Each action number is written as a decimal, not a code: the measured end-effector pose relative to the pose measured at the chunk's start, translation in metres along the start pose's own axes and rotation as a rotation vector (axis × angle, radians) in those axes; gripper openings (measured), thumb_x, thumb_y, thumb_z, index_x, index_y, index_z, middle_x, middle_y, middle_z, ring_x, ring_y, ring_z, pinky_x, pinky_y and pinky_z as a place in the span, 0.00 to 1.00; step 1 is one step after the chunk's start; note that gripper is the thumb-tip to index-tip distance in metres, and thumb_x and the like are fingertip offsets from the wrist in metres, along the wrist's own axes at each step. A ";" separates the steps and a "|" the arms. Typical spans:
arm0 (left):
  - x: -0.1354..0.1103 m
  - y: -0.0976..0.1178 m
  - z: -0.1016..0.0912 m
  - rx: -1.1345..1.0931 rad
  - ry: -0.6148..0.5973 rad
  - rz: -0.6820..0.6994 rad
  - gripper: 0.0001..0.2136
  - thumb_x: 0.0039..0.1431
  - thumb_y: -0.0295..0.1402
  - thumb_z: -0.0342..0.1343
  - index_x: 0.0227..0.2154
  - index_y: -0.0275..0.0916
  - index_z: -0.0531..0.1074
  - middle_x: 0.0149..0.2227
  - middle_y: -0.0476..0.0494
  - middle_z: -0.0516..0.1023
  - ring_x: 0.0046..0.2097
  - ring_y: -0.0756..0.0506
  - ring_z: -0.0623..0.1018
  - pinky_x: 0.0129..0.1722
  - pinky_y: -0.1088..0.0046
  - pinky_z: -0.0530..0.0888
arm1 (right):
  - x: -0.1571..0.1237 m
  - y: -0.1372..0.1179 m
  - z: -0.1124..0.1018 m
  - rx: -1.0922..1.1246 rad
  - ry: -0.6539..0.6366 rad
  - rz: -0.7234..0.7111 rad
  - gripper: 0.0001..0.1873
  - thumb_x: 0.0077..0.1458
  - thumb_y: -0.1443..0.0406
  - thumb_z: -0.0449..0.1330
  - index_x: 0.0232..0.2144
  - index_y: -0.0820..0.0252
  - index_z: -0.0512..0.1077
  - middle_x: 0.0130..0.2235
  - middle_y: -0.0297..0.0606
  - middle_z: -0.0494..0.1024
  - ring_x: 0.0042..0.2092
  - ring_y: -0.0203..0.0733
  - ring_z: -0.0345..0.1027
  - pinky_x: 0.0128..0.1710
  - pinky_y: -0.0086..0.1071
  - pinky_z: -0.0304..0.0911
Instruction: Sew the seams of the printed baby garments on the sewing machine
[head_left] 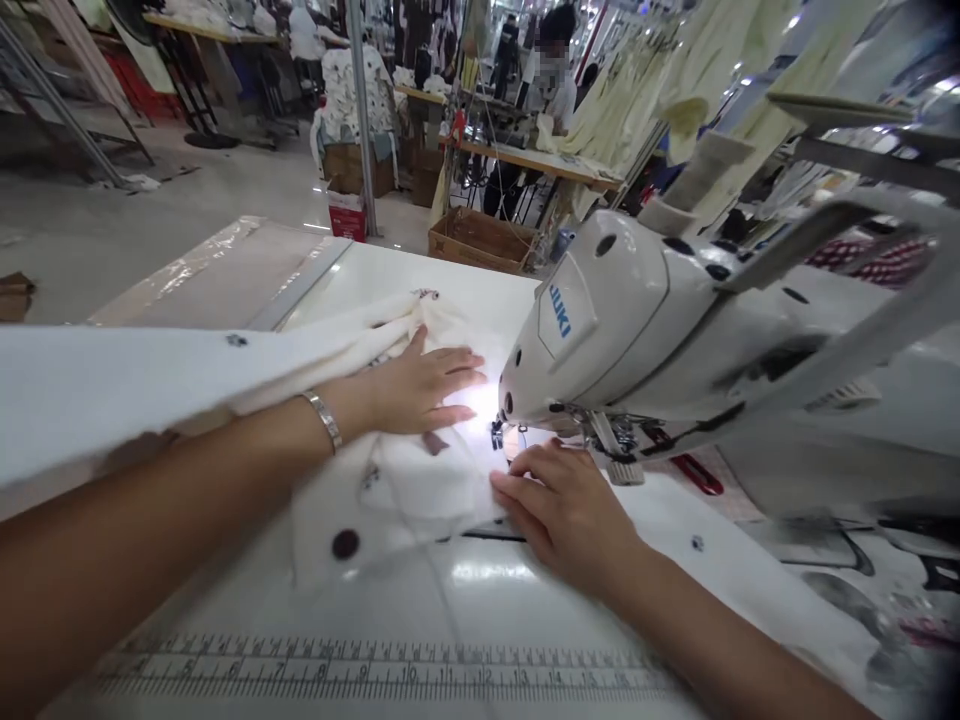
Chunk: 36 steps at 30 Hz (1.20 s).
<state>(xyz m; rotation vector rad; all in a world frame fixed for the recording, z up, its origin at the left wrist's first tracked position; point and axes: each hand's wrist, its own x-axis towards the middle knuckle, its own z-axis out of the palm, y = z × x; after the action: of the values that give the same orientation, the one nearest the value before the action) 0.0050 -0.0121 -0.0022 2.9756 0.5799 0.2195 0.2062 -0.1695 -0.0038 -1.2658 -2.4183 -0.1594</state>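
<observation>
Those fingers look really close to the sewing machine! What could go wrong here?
1. The right hand has its fingertips very near the needle area of the sewing machine, so a slip could mean a prick.
2. The left hand presses the white fabric flat. The fabric is wrinkled there, so the seam might go crooked.
3. Fabric drapes over the left forearm and could drag the piece sideways.

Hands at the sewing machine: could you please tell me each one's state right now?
Left hand: open, flat on the white fabric.
Right hand: open, fingertips pressing the fabric by the sewing machine.
</observation>
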 end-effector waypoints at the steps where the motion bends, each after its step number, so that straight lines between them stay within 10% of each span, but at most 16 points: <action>1: 0.004 -0.007 0.000 0.015 -0.003 -0.002 0.20 0.66 0.41 0.44 0.55 0.35 0.62 0.61 0.33 0.60 0.63 0.41 0.58 0.62 0.50 0.37 | 0.001 0.003 0.003 -0.011 0.009 -0.007 0.11 0.62 0.67 0.51 0.37 0.61 0.74 0.33 0.40 0.75 0.32 0.38 0.64 0.40 0.38 0.60; 8: 0.018 -0.026 -0.004 0.094 -0.008 -0.123 0.20 0.67 0.39 0.41 0.58 0.38 0.60 0.64 0.37 0.56 0.64 0.40 0.56 0.62 0.48 0.41 | 0.000 0.007 0.005 0.033 0.019 -0.046 0.10 0.62 0.66 0.51 0.39 0.60 0.73 0.32 0.38 0.72 0.32 0.38 0.64 0.35 0.33 0.61; 13: -0.034 0.071 -0.002 0.198 -0.086 -0.400 0.26 0.66 0.43 0.40 0.61 0.31 0.56 0.64 0.27 0.51 0.64 0.29 0.53 0.54 0.34 0.52 | -0.005 -0.029 -0.030 0.212 0.044 -0.064 0.10 0.63 0.63 0.51 0.40 0.61 0.70 0.34 0.40 0.71 0.35 0.41 0.63 0.34 0.34 0.60; 17: -0.068 0.135 -0.008 0.198 -0.052 -0.329 0.24 0.63 0.46 0.44 0.54 0.31 0.66 0.59 0.24 0.62 0.57 0.27 0.64 0.45 0.41 0.65 | -0.034 -0.061 -0.041 0.257 -0.015 0.048 0.08 0.63 0.66 0.50 0.36 0.59 0.69 0.32 0.38 0.69 0.33 0.40 0.62 0.30 0.32 0.60; 22: -0.038 0.088 -0.030 -0.072 0.022 -0.303 0.12 0.61 0.38 0.50 0.39 0.34 0.70 0.48 0.33 0.71 0.53 0.34 0.67 0.54 0.49 0.59 | -0.066 -0.081 -0.026 0.163 0.008 0.298 0.07 0.61 0.62 0.52 0.33 0.58 0.67 0.31 0.38 0.69 0.33 0.43 0.65 0.29 0.35 0.61; 26: -0.024 0.057 -0.059 -0.305 -0.014 -0.307 0.12 0.60 0.40 0.47 0.28 0.37 0.66 0.32 0.44 0.73 0.37 0.43 0.73 0.47 0.60 0.67 | -0.070 -0.080 -0.019 0.092 -0.026 0.374 0.17 0.58 0.61 0.56 0.49 0.59 0.65 0.34 0.39 0.72 0.33 0.44 0.67 0.31 0.36 0.64; 31: -0.081 0.106 -0.107 -0.572 0.012 -0.274 0.10 0.62 0.36 0.41 0.28 0.39 0.63 0.28 0.49 0.69 0.30 0.48 0.69 0.29 0.75 0.66 | -0.070 -0.064 -0.027 0.083 -0.003 0.326 0.13 0.57 0.70 0.54 0.43 0.58 0.72 0.27 0.33 0.70 0.29 0.39 0.66 0.29 0.32 0.62; 36: -0.157 0.173 -0.071 -0.023 -0.020 -0.167 0.12 0.44 0.16 0.46 0.27 0.38 0.67 0.32 0.44 0.71 0.34 0.45 0.70 0.33 0.69 0.68 | -0.078 -0.066 -0.045 -0.022 0.163 0.199 0.10 0.55 0.73 0.52 0.33 0.59 0.72 0.31 0.40 0.70 0.33 0.43 0.64 0.31 0.36 0.60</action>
<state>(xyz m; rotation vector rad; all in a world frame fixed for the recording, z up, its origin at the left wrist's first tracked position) -0.0877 -0.2258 0.0706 2.8843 0.8123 0.1808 0.2056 -0.2802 0.0109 -1.4356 -2.1454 -0.2237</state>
